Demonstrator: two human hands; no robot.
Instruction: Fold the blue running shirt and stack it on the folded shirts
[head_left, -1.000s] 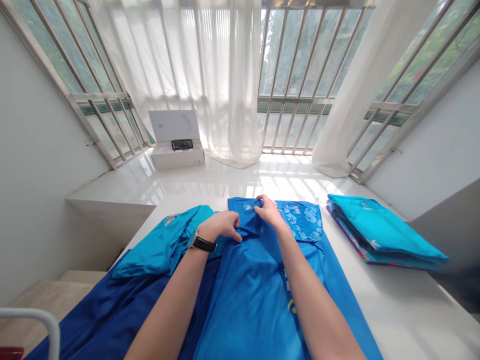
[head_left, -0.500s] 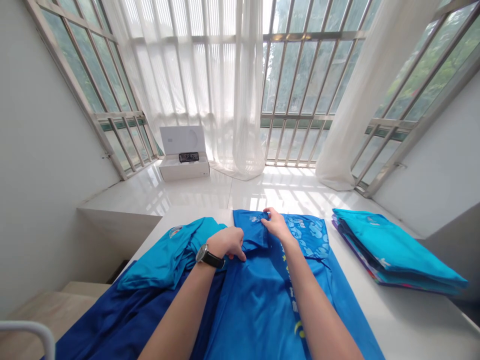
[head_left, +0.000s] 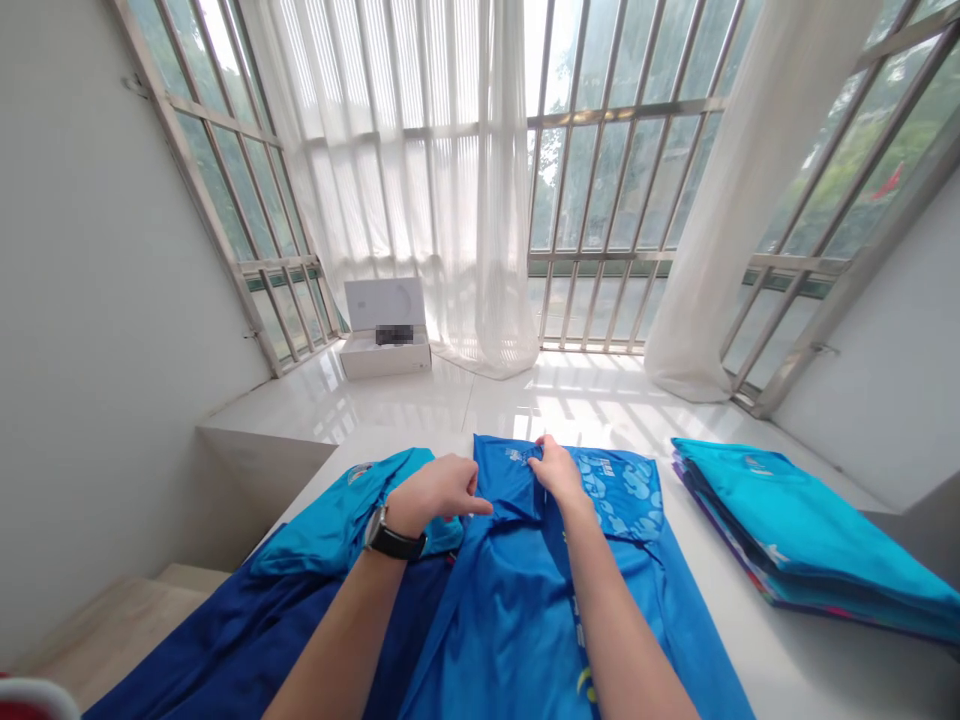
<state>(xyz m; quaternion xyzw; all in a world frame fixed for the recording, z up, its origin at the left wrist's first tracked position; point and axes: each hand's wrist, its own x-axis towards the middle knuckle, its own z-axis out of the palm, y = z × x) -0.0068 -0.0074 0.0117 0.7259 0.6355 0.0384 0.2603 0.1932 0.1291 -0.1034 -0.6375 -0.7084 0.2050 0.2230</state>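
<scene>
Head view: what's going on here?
A person is working on a bright blue printed shirt spread on a white counter. The right hand holds a folded-over part near its top, and the left hand, wearing a wristwatch, sits at the fold's edge. A turquoise garment lies on navy cloth to the left; a stack of folded shirts sits to the right.
</scene>
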